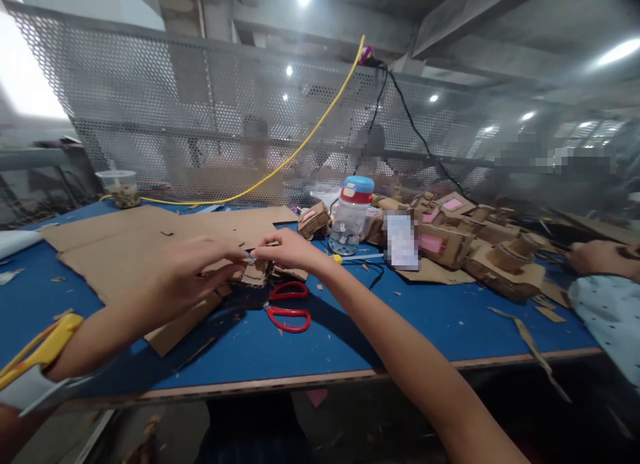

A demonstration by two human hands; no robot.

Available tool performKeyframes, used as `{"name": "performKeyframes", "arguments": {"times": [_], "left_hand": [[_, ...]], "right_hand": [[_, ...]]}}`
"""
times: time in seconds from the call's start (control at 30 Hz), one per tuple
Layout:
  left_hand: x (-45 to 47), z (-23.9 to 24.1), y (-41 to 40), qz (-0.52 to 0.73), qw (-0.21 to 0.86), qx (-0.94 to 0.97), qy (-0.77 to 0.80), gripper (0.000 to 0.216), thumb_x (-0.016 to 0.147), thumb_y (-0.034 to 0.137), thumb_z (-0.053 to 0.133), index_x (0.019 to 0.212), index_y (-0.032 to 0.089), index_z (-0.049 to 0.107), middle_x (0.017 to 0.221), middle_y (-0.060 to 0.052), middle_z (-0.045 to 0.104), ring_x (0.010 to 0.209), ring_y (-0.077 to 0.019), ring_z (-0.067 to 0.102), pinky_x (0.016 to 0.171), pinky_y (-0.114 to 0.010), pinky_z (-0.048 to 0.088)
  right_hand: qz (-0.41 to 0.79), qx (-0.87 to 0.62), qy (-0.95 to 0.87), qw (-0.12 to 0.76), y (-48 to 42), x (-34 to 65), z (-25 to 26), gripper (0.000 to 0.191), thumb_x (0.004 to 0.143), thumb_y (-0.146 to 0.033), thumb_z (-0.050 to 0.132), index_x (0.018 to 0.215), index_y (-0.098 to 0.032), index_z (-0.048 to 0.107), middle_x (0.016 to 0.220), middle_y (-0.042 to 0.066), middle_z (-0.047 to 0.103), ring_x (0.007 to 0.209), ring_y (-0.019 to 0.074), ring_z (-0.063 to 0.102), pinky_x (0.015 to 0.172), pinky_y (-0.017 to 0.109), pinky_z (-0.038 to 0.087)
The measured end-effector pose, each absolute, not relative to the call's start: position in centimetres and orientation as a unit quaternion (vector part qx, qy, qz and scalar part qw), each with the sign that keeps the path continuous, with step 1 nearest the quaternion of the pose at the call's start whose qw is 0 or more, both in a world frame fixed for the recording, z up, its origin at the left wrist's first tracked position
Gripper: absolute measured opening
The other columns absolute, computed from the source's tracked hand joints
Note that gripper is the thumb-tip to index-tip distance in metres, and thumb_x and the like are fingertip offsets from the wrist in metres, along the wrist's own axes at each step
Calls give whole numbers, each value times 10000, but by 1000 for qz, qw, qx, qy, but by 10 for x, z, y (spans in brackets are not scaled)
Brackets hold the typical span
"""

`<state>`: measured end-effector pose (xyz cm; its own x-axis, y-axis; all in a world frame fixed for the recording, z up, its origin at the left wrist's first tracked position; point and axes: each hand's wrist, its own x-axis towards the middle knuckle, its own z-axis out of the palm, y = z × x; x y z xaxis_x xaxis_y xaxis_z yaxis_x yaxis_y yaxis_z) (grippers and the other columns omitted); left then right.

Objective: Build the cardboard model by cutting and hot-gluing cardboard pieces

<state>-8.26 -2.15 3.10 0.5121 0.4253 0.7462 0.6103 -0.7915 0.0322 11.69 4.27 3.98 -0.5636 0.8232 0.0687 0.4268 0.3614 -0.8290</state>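
Note:
Between my two hands is a small piece of cardboard, its corrugated edge facing me. My left hand grips its left side between thumb and fingers. From the right, my right hand pinches its top edge, the fingers curled. Just below and to the right, a pair of scissors with red handles lies on the blue table; its blades are in shadow. A cardboard strip rests under my left hand. Behind it, large flat cardboard sheets cover the table's left part.
A clear bottle with a blue and red lid stands beyond my right hand. Cardboard models pile up at the right, near another person's hand. A plastic cup and yellow cable are at the back, before a perforated metal screen.

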Motion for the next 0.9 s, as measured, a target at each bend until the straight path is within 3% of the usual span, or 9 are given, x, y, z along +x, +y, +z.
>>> {"name": "performKeyframes", "arguments": {"times": [0.2,0.37,0.5,0.9], "left_hand": [[-74,8,-7,-382,76,-877,-281,177,909,219,539,887,227,715,790,-37,728,769,-163,625,698,-276,487],[-73,2,-1,-380,180,-857,-299,210,916,263,544,840,266,739,729,-25,681,746,-177,562,703,-321,408],[-73,4,-4,-369,239,-843,-311,199,902,234,566,839,260,752,792,-47,664,736,-179,531,703,-342,374],[-75,4,-11,-346,278,-837,-319,237,889,210,557,789,251,768,880,-80,655,753,-190,509,689,-358,354]], "right_hand": [[404,-399,-787,243,46,116,39,156,794,-297,615,761,-149,652,539,-66,553,430,41,444,479,178,334],[358,-392,-809,250,51,117,36,219,786,-356,617,789,-144,670,554,-67,524,473,47,428,519,188,331],[361,-392,-811,243,50,118,37,215,806,-337,591,817,-144,684,562,-59,539,480,55,443,538,192,345],[318,-372,-829,270,52,116,29,236,796,-360,612,823,-142,699,606,-45,558,577,73,486,592,197,347]]}}
